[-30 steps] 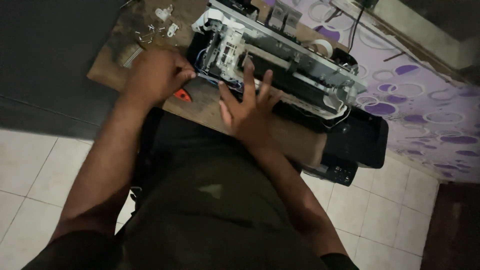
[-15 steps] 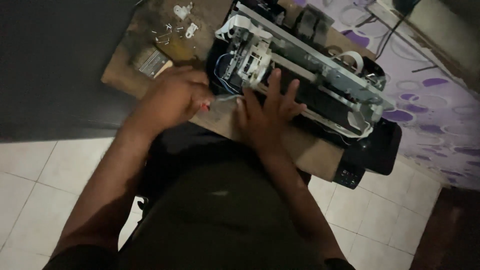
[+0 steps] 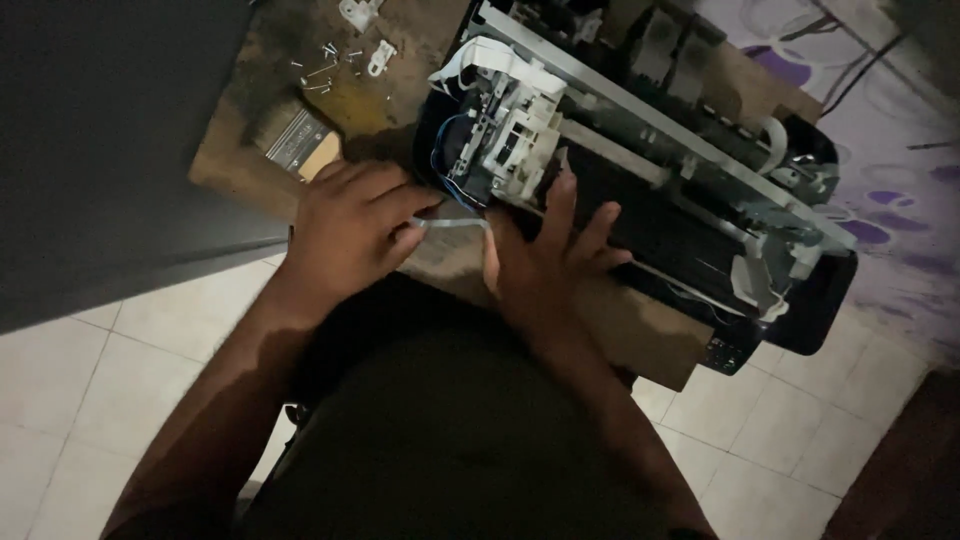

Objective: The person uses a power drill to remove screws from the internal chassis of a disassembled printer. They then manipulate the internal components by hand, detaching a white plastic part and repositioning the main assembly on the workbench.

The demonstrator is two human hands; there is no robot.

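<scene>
My left hand [image 3: 345,230] pinches a thin ribbon cable [image 3: 452,224] at the desk's [image 3: 640,335] near edge, my right hand [image 3: 545,255] lies flat and open against the opened printer [image 3: 640,170] (unanchored); a tug risks tearing the cable.

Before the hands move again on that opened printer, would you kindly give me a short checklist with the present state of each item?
1. Right hand flat on the opened printer, steadying it: ok.
2. Left hand pinching the thin flat ribbon cable: ok.
3. Cable's far end seated in the printer: cannot tell, too dark.
4. Loose screws lying apart from both hands: ok.
5. Printer fully on the wooden board: not ok, its black end overhangs the edge.
</scene>
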